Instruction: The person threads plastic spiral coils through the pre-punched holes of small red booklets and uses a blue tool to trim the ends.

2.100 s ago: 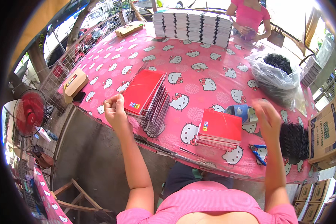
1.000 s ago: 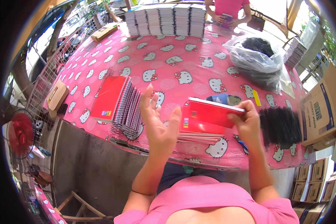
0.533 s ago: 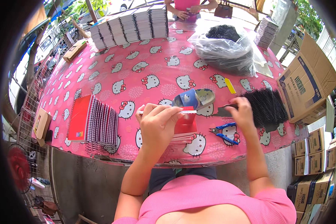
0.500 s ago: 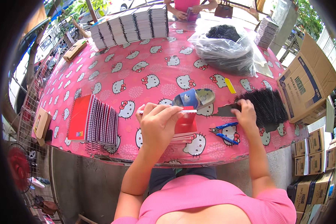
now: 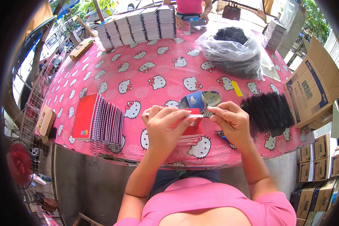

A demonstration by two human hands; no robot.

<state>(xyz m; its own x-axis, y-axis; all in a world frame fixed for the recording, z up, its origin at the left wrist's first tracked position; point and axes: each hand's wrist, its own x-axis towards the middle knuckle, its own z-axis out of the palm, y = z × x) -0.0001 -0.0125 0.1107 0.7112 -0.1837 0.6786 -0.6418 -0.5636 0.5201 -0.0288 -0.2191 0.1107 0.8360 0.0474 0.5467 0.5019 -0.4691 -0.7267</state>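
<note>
My left hand [image 5: 162,126] is closed on a small red notebook [image 5: 196,115], holding it edge-on above a stack of red covers and pages [image 5: 190,140]. My right hand [image 5: 231,122] pinches a short dark spiral coil [image 5: 208,114] near the notebook's right end. Whether the coil touches the pages I cannot tell. Blue-handled cutting pliers [image 5: 220,134] lie mostly hidden under my right hand. Behind the notebook sits a blue slipper [image 5: 192,101]. A heap of black spiral coils [image 5: 269,111] lies to the right of my right hand.
Spiral-bound red notebooks [image 5: 87,116] stand stacked at left. Rows of bound notebooks [image 5: 135,26] line the far edge, near another person's hand [image 5: 204,16]. A plastic bag of coils [image 5: 233,52], a yellow strip [image 5: 237,88] and an open carton [image 5: 314,84] are on the right.
My right hand has moved left from the coil heap to the notebook, with a coil between its fingers. The left hand still holds the notebook. The other person's hands have shifted.
</note>
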